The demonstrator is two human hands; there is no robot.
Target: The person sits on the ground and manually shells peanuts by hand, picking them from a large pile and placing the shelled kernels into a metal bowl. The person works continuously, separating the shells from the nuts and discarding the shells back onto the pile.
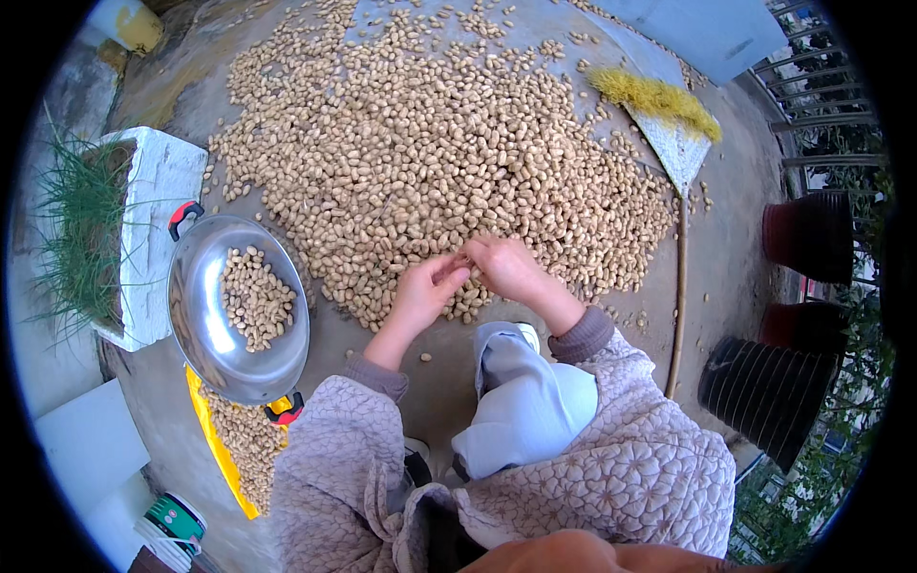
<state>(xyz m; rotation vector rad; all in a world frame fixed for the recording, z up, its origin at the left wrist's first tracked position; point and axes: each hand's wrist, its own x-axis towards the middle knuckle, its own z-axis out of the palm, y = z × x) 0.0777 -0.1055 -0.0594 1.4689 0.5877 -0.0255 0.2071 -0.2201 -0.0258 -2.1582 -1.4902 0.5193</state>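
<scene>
Both of my hands meet over the near edge of a broad heap of unshelled peanuts [430,143] spread on the concrete floor. My left hand [423,290] has its thumb and fingers curled around a small brown thing [466,263], mostly hidden, perhaps a peanut. Fingertips of my right hand [505,266] pinch at the same spot. To the left stands a steel two-handled wok [204,315] with red and black handles. A small pile of peanuts [256,299] lies inside it.
Beneath the wok, a yellow sack [218,451] holds more peanuts. A white foam planter [161,229] with green shoots stands at far left. On the right lie a broom with yellow bristles [655,104] and a long handle [679,301], near black pots [770,394] and a railing [824,93].
</scene>
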